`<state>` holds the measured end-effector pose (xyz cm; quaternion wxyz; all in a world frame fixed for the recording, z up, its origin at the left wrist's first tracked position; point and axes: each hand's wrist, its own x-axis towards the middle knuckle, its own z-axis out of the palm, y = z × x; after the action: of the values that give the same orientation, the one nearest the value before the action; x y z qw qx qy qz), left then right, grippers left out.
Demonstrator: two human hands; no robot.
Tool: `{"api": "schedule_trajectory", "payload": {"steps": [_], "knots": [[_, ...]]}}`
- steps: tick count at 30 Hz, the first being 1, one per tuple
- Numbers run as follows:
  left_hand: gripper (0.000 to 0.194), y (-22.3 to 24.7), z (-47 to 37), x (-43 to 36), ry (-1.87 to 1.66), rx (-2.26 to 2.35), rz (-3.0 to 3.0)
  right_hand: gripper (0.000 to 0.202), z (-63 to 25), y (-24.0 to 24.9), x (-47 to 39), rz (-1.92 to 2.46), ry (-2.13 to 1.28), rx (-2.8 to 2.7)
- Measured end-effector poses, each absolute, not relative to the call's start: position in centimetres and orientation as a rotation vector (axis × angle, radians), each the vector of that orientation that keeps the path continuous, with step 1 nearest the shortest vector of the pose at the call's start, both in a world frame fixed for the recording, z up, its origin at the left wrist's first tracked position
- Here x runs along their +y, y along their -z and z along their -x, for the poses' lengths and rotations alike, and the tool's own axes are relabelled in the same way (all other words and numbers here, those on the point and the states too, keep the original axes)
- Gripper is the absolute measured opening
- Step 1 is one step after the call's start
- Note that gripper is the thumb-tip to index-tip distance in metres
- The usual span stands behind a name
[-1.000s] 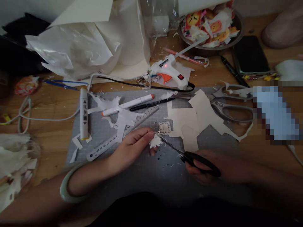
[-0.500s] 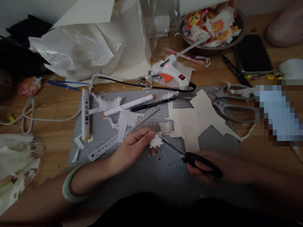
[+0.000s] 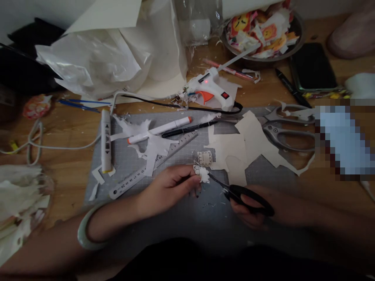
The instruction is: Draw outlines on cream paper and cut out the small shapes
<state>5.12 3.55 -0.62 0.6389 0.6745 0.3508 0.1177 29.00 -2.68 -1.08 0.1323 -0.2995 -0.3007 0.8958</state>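
Brown wooden tabletop (image 3: 66, 127), grain showing, running from 9 o'clock over past 12 and down to 3. Small dark spot in wood at 2 o'clock. Plain pale wall (image 3: 32, 11) rising behind at 10 o'clock, showing again, greyish, between 1 and 2. Light dim, muted; gloom thickest toward 6 o'clock.

Dim light, bottom in shadow

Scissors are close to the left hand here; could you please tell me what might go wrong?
The scissors point toward the small paper piece in the left hand, so a slip might nick that hand. The cut could also stray into the piece. The glue gun shows a red light and may be hot.
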Motion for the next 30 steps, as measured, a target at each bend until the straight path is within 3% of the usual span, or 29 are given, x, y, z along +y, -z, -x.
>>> {"api": "schedule_trajectory", "payload": {"steps": [30], "knots": [[0.028, 0.2, -5.3, 3.8, -0.249, 0.845, -1.365, 0.047, -28.8, 0.4, -2.5, 0.998, -2.538, -0.992]]}}
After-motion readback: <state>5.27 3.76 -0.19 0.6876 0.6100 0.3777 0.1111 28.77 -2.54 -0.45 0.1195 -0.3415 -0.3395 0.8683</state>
